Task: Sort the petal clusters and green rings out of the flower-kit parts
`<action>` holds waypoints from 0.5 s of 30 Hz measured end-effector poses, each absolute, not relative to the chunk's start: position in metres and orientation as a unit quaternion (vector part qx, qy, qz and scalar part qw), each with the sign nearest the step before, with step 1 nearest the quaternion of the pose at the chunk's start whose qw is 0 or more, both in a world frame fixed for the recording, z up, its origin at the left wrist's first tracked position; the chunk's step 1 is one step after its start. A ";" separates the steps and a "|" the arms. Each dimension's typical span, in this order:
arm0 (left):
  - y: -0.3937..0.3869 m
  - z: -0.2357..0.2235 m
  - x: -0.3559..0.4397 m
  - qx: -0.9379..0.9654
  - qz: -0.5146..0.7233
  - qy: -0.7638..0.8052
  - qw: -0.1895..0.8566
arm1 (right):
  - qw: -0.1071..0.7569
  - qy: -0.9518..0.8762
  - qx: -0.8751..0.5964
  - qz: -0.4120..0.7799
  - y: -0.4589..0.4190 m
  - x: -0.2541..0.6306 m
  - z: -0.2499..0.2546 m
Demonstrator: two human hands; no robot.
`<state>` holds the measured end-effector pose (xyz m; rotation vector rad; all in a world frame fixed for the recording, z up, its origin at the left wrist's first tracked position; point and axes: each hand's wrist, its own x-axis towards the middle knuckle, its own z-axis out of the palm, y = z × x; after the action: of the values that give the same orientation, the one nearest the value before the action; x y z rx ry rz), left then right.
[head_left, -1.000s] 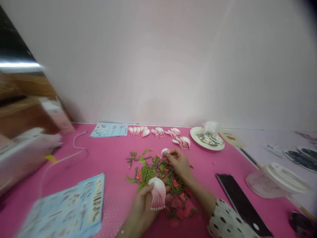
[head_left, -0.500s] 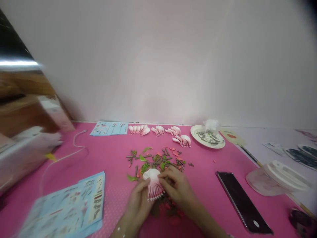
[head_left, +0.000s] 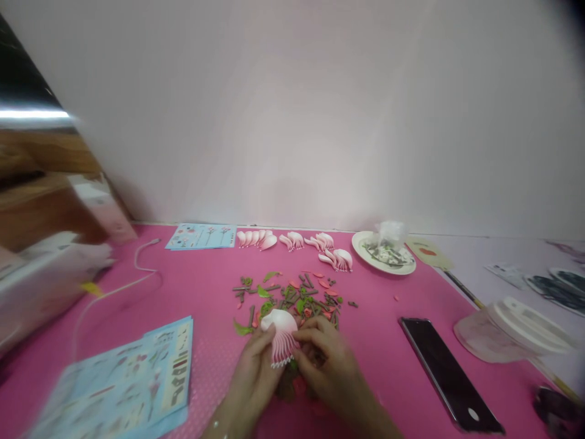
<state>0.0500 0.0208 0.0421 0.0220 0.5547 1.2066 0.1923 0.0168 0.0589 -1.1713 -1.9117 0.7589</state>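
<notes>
A fan of pale pink petal pieces (head_left: 282, 332) is up over the middle of the pink desk (head_left: 196, 286), toward the near side. The fingers of the left hand (head_left: 256, 366) hold it from its left; those of the right hand (head_left: 329, 356) are drawn narrow at its right rim, and whether they pinch one piece I cannot tell. Both hands hide the near part of a scattered heap of green, brown and red bits (head_left: 292, 297), which spreads behind them.

Along the far edge, against the wall (head_left: 292, 122), come a blue printed sheet (head_left: 203, 236), more petal groups (head_left: 256, 239) in a loose row, and a white plate (head_left: 392, 270) with scraps and a crumpled clear bag (head_left: 392, 233) on it. A yellowish card (head_left: 427, 253) is just beside the plate, near the far right corner.

Right of the hands a dark phone (head_left: 450, 375) lies slantwise, clear of the right forearm. Past it, a translucent tub (head_left: 484, 338) sits at the right edge. To the left, larger blue sheets (head_left: 132, 372) cover the near left corner; a white cable (head_left: 137, 281) winds between them and a wrapped bundle (head_left: 50, 286) at the left edge.
</notes>
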 end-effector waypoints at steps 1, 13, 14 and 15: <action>0.020 0.043 0.050 0.009 0.562 0.256 0.787 | 0.381 -0.747 -0.459 0.292 0.017 0.192 0.059; 0.018 0.049 0.053 0.020 0.567 0.261 0.781 | 0.385 -0.738 -0.475 0.286 0.012 0.182 0.061; 0.019 0.048 0.053 0.023 0.571 0.264 0.777 | 0.381 -0.736 -0.479 0.288 0.011 0.181 0.062; 0.019 0.048 0.054 0.025 0.574 0.268 0.773 | 0.380 -0.735 -0.482 0.287 0.011 0.180 0.062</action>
<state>0.0535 0.0189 0.0483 0.0547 0.5805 1.2438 0.1796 0.0108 0.0623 -1.2301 -1.8775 0.7341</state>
